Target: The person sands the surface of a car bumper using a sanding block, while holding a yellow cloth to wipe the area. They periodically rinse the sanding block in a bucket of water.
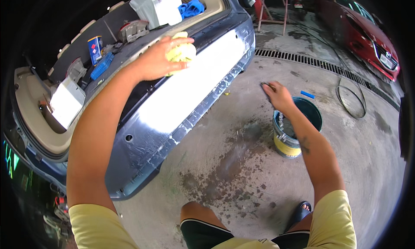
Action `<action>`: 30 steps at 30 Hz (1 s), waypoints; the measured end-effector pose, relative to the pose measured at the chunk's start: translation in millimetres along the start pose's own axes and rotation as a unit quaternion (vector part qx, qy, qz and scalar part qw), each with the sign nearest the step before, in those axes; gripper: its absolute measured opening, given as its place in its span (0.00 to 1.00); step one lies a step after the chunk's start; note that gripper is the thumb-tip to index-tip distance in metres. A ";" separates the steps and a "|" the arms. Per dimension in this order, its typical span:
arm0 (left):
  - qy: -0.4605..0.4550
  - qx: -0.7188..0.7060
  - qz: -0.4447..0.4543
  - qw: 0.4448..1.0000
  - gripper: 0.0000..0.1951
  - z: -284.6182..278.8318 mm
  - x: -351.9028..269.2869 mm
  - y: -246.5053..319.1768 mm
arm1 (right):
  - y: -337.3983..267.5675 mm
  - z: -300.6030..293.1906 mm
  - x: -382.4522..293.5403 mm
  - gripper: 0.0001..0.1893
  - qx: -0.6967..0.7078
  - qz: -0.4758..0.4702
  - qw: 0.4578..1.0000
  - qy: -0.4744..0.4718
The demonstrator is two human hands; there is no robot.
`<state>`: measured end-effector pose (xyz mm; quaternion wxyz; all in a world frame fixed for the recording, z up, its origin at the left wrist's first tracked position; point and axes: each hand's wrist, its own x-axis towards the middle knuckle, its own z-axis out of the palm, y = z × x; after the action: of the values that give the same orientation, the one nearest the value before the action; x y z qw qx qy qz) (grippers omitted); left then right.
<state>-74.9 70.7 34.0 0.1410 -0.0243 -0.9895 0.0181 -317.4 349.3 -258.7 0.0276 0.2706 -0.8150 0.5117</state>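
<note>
My left hand [159, 59] grips a crumpled yellow cloth [182, 51] just above the rear bumper [136, 161] of a dark blue car; whether the cloth touches the car cannot be told. A bright white glare or pale coating covers the bumper's middle, with whitish smears around it. My right hand [278, 95] holds a thin dark piece, perhaps sandpaper, between thumb and fingers, at the upper left of a bucket [288, 146] with a yellow band. The bucket stands on the concrete floor, its blue handle grip [307, 94] at the far side. Its inside is partly hidden by my right forearm.
In the car's open rear lie a blue tin [95, 49], a blue plastic tray [102, 66], a removed lamp [133, 30], a blue cloth [191, 9] and white containers. A floor drain grate [308, 63], a coiled hose [364, 103], a metal stand and a red car [360, 32] are farther off.
</note>
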 end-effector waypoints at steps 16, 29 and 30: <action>0.157 -0.042 -0.033 0.986 0.21 63.1 73.7 -16.4 | -173.3 126.1 45.4 0.26 0.254 -0.126 0.903 0.322; 0.132 -0.183 -0.039 0.973 0.20 61.6 70.9 -12.1 | -132.1 109.4 97.7 0.19 0.312 -0.068 0.891 0.324; 0.131 -0.181 -0.045 0.974 0.20 61.2 72.9 -9.2 | -138.6 117.2 85.6 0.19 0.297 -0.086 0.886 0.345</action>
<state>-162.3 63.6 -4.1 0.2631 -0.0075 -0.9495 -0.1710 -298.1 168.7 -173.3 0.2693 0.1414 -0.5373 0.7866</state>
